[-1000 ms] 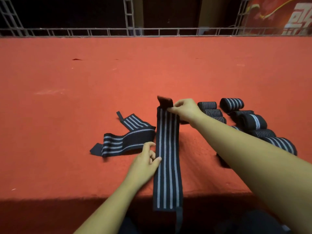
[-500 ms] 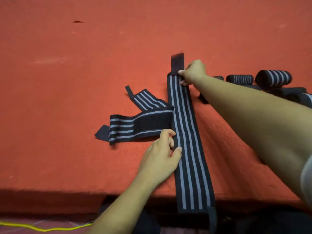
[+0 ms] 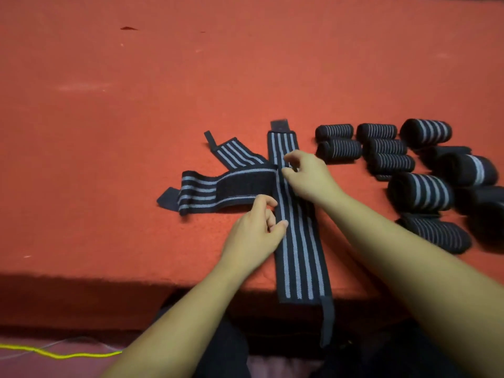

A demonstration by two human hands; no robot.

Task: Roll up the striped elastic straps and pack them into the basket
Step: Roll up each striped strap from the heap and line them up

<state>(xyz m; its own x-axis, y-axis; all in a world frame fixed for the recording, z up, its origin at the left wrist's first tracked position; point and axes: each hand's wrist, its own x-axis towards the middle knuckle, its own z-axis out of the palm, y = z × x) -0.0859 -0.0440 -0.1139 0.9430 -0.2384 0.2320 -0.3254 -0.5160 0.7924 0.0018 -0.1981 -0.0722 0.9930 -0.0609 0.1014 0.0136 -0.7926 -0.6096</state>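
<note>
A long black strap with grey stripes (image 3: 297, 257) lies flat on the red table, running away from me; its near end and thin loop hang over the front edge. My left hand (image 3: 256, 230) rests at the strap's left edge, fingertips touching it. My right hand (image 3: 308, 175) hovers over the strap's middle with loosely curled fingers, and I see nothing held in it. A second unrolled strap (image 3: 226, 186) lies folded and crooked just left of the flat one. Several rolled straps (image 3: 420, 192) sit in a cluster at the right. No basket is in view.
The red felt table (image 3: 136, 132) stretches far back and to the left. Its front edge (image 3: 81, 279) runs across the lower part of the view. A yellow cable (image 3: 54, 353) lies on the floor at the bottom left.
My right hand has let go of the strap's far end and drawn back to its middle. The far tab now lies flat. My left hand stays at the left edge.
</note>
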